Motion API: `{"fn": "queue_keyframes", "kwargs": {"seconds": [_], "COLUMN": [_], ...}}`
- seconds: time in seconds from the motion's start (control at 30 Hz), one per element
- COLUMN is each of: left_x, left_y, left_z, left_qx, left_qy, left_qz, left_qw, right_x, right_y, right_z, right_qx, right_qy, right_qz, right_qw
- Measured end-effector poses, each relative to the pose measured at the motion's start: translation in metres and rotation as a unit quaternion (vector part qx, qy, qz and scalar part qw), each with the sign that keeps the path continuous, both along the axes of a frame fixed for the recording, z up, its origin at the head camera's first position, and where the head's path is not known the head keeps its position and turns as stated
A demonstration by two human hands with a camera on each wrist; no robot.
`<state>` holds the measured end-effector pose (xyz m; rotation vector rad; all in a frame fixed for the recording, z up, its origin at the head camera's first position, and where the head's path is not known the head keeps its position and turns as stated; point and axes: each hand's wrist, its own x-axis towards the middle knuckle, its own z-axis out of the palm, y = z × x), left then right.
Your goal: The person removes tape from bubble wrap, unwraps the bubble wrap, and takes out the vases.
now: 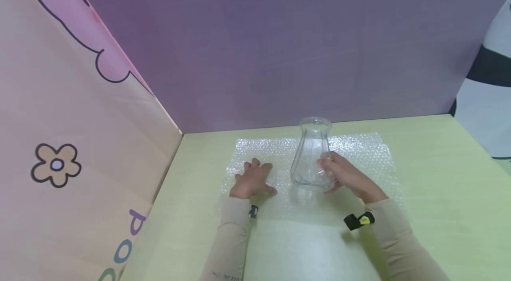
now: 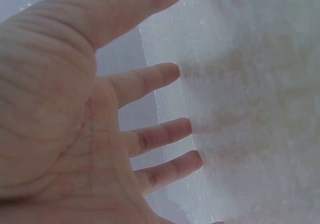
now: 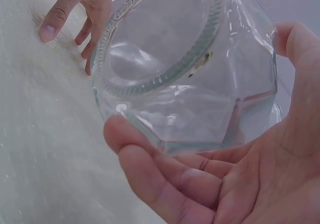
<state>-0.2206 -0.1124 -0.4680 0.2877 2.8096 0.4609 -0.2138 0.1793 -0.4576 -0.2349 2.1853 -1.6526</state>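
One clear, faceted glass vase with a flared rim [image 1: 310, 154] is raised over a transparent sheet of bubble wrap [image 1: 277, 150], its base near and its mouth toward the far side. The right hand [image 1: 349, 178] has fingers and thumb curled round the vase's lower right part; the left hand [image 1: 251, 181], fingers spread and holding nothing, touches the sheet left of the vase. The sheet lies flat on a pale yellow-green surface [image 1: 299, 250].
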Motion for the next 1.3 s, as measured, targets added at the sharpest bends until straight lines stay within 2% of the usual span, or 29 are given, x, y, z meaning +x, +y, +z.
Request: {"fn": "queue_keyframes", "kwargs": {"seconds": [0.67, 1.3], "left_x": [0.0009, 0.0014], "left_y": [-0.0005, -0.0013], "left_z": [-0.0007, 0.0006], "left_qx": [-0.006, 0.006], "left_qy": [0.001, -0.002], "left_qz": [-0.003, -0.008], "left_qw": [1.0, 0.9999], "right_x": [0.0015, 0.0023], "right_y": [0.0045, 0.0056], "right_z": [0.004, 0.0074], "right_qx": [0.006, 0.009], "right_qy": [0.01, 0.01], "right_qz": [0.011, -0.003], "right_qw": [0.9999, 0.9999]}}
